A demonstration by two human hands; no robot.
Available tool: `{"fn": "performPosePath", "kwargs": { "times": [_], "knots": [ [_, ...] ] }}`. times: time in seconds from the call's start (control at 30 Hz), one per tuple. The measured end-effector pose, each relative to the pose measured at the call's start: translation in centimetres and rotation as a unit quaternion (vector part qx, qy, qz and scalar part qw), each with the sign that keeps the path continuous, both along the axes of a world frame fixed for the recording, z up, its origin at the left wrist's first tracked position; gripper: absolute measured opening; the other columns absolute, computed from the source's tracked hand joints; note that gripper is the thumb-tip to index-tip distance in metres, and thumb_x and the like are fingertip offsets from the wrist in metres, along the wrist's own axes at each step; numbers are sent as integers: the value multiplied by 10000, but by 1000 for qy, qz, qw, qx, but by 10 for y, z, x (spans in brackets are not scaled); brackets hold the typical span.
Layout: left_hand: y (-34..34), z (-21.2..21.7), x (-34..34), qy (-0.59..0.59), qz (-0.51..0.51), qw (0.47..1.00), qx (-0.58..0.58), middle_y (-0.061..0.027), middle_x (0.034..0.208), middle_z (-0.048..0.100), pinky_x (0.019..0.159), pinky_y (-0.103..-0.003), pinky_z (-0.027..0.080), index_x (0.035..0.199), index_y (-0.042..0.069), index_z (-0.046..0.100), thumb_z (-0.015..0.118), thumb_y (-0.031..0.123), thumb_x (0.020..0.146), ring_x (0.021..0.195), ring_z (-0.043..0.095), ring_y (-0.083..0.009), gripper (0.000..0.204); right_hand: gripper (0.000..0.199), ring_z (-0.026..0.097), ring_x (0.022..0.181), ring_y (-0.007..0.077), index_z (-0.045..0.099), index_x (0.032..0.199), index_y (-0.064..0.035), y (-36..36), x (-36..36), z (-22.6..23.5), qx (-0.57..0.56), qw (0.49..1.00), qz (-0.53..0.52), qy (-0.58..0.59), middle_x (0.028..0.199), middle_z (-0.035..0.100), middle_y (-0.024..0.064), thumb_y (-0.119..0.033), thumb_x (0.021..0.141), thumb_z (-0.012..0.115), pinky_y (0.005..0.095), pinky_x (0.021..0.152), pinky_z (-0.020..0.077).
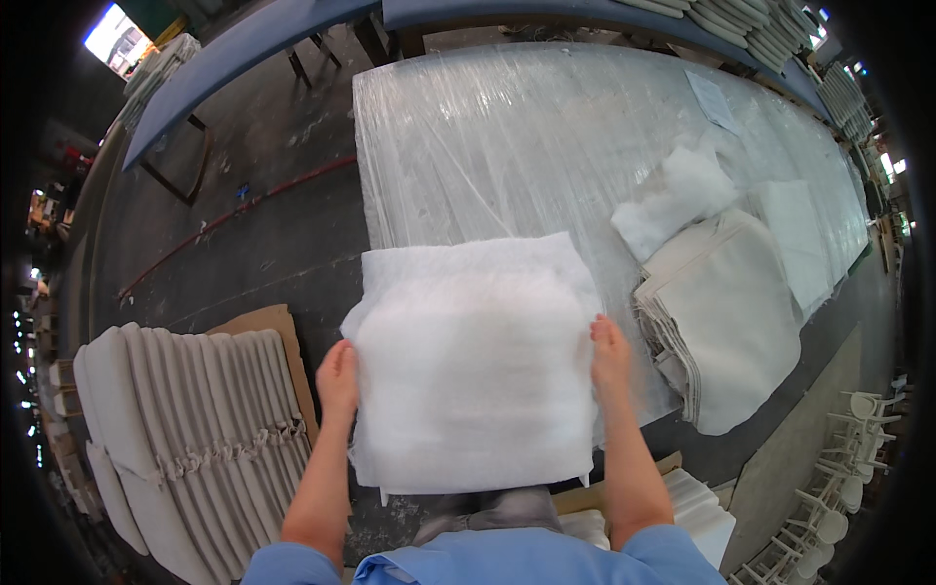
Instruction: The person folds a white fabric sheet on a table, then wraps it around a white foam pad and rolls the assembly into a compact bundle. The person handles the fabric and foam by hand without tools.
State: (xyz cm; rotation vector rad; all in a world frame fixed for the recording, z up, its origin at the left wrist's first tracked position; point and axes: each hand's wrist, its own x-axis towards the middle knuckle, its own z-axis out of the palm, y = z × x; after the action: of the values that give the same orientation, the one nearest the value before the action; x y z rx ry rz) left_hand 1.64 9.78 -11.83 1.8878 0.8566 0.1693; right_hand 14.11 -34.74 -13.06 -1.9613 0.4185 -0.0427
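A sheet of fluffy white batting (475, 370) lies in front of me, draped over a squarish form that is hidden beneath it. My left hand (338, 378) is closed at the batting's left edge, fingers curled against its side. Across from it, my right hand (609, 353) pinches the right edge at about the same height. Two small pale prongs, such as this left one (385, 497), poke out below the batting's near edge; what they belong to is covered.
Behind the batting lies a large plastic-wrapped slab (487, 136). On it rest a stack of beige fabric covers (731, 312) and a loose wad of batting (678, 195). Beige cushions (195, 429) stand in a row at left. Blue-topped benches (234, 68) run behind; white chair frames (829, 526) are at right.
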Motion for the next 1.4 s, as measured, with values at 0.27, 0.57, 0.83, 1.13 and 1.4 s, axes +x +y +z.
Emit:
{"fn": "performPosePath", "kwargs": {
  "times": [0.27,0.57,0.83,1.13,1.4],
  "knots": [
    [-35,-24,38,87,49,992,74,-216,1319,695,1062,-429,480,1398,-2,621,524,408,1070,1241,648,-378,534,608,639,1238,355,647,1342,35,33,16,-21,-83,983,20,160,1274,699,229,-488,1080,483,399,1077,456],
    [-20,-34,63,209,100,972,-34,-224,1322,674,1028,-421,476,1341,-104,619,436,584,1075,1217,638,-333,759,821,621,1242,387,695,1273,57,36,41,-35,-4,963,-58,264,1279,693,252,-655,1072,338,429,1062,450],
    [15,-27,35,98,126,986,-39,-195,1332,688,1044,-383,477,1340,-44,655,495,511,1082,1222,642,-286,633,864,620,1098,235,699,1254,55,0,53,-5,160,936,60,308,1215,709,138,-725,1036,399,370,991,464],
    [-34,-15,-34,188,40,977,-88,-196,1416,623,1120,-404,430,1417,-38,598,477,475,1110,1309,582,-305,609,852,587,1243,231,581,1448,12,-19,-32,-20,80,958,28,274,1405,635,144,-714,1052,374,387,1052,425],
    [-4,-7,-59,130,50,972,-190,-143,1290,689,1004,-378,485,1359,-72,627,428,572,1101,1160,638,-257,722,869,572,1293,240,521,1504,16,-42,-18,16,206,937,17,282,1470,591,165,-713,1051,382,369,1098,406]
  ]
}}
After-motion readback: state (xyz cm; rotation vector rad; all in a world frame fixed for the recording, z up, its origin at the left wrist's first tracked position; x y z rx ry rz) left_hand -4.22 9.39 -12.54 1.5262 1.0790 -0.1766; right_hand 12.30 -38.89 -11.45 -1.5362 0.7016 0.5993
